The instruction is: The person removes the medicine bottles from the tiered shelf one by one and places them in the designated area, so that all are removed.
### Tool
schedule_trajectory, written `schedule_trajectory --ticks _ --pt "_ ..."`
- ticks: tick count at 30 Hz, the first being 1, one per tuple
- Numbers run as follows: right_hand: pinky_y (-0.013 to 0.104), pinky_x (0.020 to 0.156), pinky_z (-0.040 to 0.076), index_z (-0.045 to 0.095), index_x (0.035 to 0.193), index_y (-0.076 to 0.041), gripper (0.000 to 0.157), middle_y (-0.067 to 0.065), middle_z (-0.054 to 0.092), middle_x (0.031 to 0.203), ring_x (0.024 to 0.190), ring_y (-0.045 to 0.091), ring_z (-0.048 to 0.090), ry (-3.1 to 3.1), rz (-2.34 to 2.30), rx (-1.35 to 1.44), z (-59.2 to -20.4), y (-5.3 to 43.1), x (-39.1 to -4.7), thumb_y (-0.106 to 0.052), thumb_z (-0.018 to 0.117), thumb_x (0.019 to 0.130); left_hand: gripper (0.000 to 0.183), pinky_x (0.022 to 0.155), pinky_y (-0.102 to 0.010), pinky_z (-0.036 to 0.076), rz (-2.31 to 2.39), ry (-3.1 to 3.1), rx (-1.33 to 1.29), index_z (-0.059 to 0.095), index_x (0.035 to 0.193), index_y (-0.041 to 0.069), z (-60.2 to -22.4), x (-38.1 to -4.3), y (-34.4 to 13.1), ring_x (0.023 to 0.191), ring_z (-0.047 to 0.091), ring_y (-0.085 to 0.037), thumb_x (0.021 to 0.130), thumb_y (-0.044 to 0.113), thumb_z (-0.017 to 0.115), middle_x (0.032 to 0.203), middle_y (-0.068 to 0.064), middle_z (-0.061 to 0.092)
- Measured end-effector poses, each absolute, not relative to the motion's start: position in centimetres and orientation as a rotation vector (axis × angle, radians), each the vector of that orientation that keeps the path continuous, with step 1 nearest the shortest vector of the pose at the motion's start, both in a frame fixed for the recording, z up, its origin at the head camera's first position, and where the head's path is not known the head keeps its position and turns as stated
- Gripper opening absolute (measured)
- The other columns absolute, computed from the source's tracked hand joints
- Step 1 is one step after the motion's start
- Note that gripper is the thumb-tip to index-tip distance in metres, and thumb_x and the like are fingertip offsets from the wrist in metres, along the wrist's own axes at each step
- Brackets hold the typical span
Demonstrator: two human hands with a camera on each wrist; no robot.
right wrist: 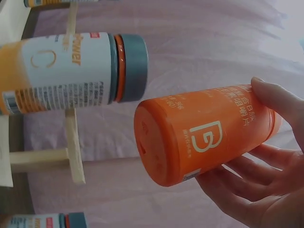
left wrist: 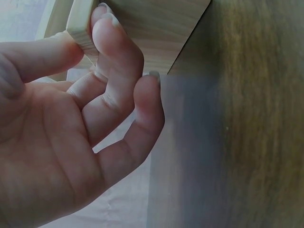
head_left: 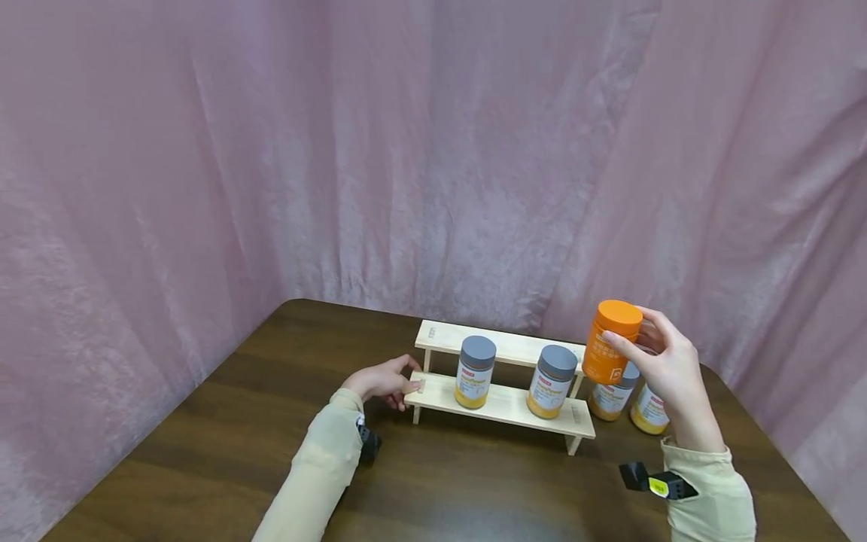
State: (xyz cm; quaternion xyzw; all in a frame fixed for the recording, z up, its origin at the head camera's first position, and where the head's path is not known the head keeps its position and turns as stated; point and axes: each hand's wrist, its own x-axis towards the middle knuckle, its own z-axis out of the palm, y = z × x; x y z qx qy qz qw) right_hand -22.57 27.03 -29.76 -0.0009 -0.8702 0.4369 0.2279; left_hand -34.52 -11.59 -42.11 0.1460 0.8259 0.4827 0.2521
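The left hand (head_left: 387, 379) pinches the left end of the near, lower shelf (head_left: 508, 402); a tug could topple its two grey-lidded jars (head_left: 476, 374). At right, the right hand (head_left: 669, 360) grips the raised orange jar (head_left: 612, 344); swung low, it might knock the far, upper shelf (head_left: 518, 348).

Background: a dark brown, wood-grained surface (head_left: 474, 482) is showing a rounded far left corner, its near part catching a pale sheen. A pink, velvety fabric curtain (head_left: 339, 150) is hanging in soft folds behind it and along both sides. Four cylindrical jars with grey lids, white labels and yellow lower parts are standing upright: a left jar (head_left: 475, 373) and a middle jar (head_left: 551, 382), set apart; further right, two partly hidden jars (head_left: 607, 405) (head_left: 649, 415) are resting directly on the surface, near each other.
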Motion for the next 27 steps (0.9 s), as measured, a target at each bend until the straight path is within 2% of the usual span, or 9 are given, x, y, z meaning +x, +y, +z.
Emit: schedule_trajectory --ticks 3,5,12,16,20,27 --pt "0.005 0.075 0.043 0.047 0.138 -0.01 0.065 -0.011 0.061 0.113 0.088 -0.017 0.052 -2.429 1.134 -0.009 -29.7 27.5 -22.5 -0.038 0.072 0.086 0.033 0.053 -0.025 0.047 1.309 2.255 0.393 0.039 0.125 0.006 -42.1 -34.4 -11.6 0.053 0.056 -0.013 0.097 0.013 0.056 0.064 -0.005 0.055" --pt "0.004 0.075 0.043 0.047 0.138 -0.01 0.064 -0.007 0.062 0.116 0.088 -0.017 0.052 -2.431 1.118 0.01 -29.7 27.7 -22.4 -0.038 0.073 0.086 0.033 0.053 -0.025 0.047 1.314 2.26 0.388 0.039 0.125 0.006 -42.1 -34.4 -11.7 0.052 0.056 -0.013 0.097 0.012 0.055 0.064 -0.005 0.055" --pt "0.005 0.076 0.043 0.048 0.135 -0.018 0.054 -0.033 0.055 0.102 0.091 -0.017 0.054 -2.389 1.232 0.075 -29.7 29.3 -22.6 -0.031 0.072 0.088 0.035 0.053 -0.025 0.047 1.313 2.26 0.4 0.038 0.126 0.005 -41.7 -34.4 -12.0 0.051 0.056 -0.012 0.096 0.012 0.056 0.063 -0.004 0.054" --pt "0.008 0.073 0.048 0.052 0.126 -0.022 0.042 -0.027 0.062 0.101 0.089 -0.012 0.06 -2.201 1.551 0.144 -30.1 30.8 -22.9 -0.016 0.07 0.089 0.035 0.053 -0.026 0.048 1.3 2.277 0.407 0.038 0.126 0.005 -41.5 -34.4 -12.3 0.052 0.056 -0.012 0.097 0.013 0.056 0.063 -0.004 0.055" --pt "0.01 0.071 0.051 0.057 0.117 -0.021 0.038 -0.017 0.07 0.098 0.086 -0.005 0.066 -1.952 1.819 0.208 -30.6 32.3 -23.2 -0.001 0.069 0.087 0.036 0.054 -0.025 0.048 1.293 2.283 0.405 0.038 0.127 0.005 -41.3 -34.4 -12.4 0.053 0.056 -0.012 0.097 0.014 0.055 0.064 -0.004 0.054" --pt "0.01 0.074 0.049 0.067 0.108 -0.018 0.031 -0.013 0.072 0.095 0.084 -0.002 0.067 -1.804 1.929 0.224 -31.4 34.7 -22.8 0.005 0.064 0.088 0.035 0.055 -0.025 0.048 1.283 2.264 0.416 0.037 0.127 0.004 -41.6 -34.4 -12.2 0.054 0.057 -0.012 0.098 0.015 0.054 0.065 -0.003 0.055"
